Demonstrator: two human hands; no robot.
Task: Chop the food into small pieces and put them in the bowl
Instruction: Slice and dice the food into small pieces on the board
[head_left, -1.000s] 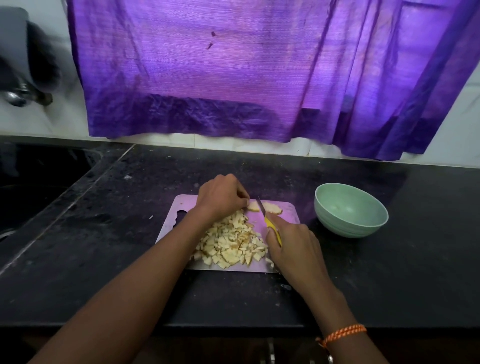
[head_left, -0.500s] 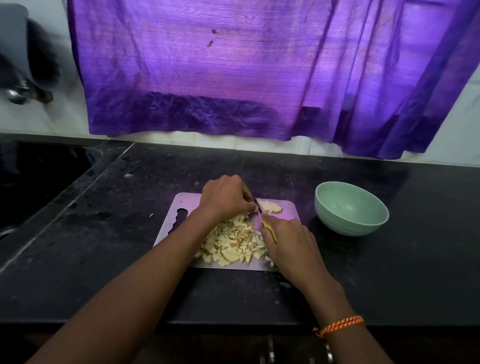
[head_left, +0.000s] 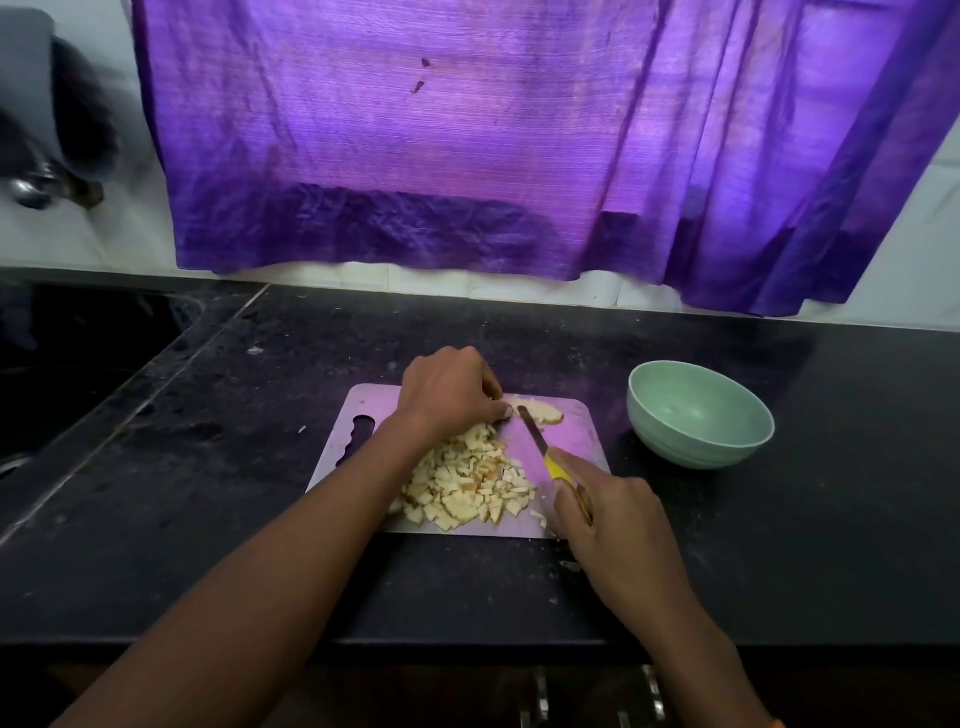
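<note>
A pale cutting board (head_left: 582, 441) lies on the black counter, with a heap of small chopped food pieces (head_left: 470, 480) on it. One uncut slice (head_left: 543, 411) lies at the board's far edge. My left hand (head_left: 449, 392) has its fingers curled down at the slice's left end, holding it. My right hand (head_left: 615, 512) grips a yellow-handled knife (head_left: 540, 441), whose blade points toward the slice. A mint green bowl (head_left: 698, 413) stands to the right of the board, with no pieces in it.
A purple curtain (head_left: 467, 145) hangs over the wall behind the counter. A dark sink basin (head_left: 67, 364) is sunk in at the left, and a metal tap (head_left: 31, 189) shows at the far left. Drawer handles (head_left: 540, 696) sit below the counter's front edge.
My right hand has drawn back toward me and to the right, so more of the knife blade shows. My left hand stays at the slice.
</note>
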